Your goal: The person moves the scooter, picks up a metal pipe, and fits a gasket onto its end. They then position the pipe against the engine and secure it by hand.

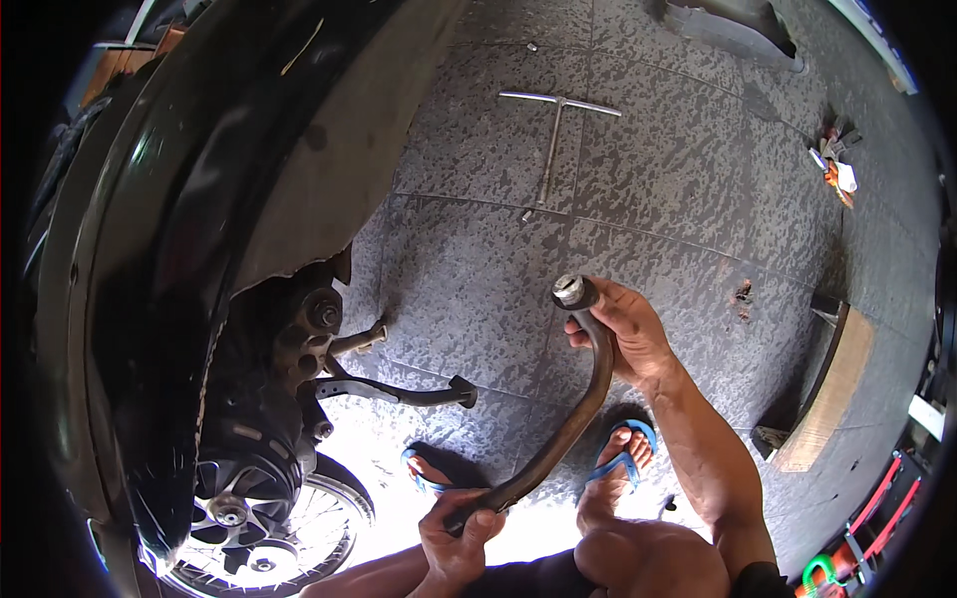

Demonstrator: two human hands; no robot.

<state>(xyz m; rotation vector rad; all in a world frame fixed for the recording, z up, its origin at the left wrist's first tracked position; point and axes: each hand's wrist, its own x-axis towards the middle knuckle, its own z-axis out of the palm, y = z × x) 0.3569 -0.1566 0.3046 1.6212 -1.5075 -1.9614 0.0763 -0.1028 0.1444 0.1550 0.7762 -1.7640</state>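
Observation:
A bent, dark, rust-tinged metal pipe [576,409] is held diagonally across the lower middle of the head view. My right hand [623,334] grips its upper end, just beside a silvery ringed fitting [568,290] with an opening. My left hand [461,538] is closed round the pipe's lower end. Left of the pipe is a black motorbike body [159,239], its underside showing bolts, a foot pedal [461,392] on an arm and a wheel [230,511].
A T-handled wrench [558,105] lies on the stone-tiled floor beyond my hands. A wooden-topped low stand [830,387] is at the right, with small scattered items [837,174] farther up and a grey part [728,30] at the back. My feet in blue sandals are below the pipe.

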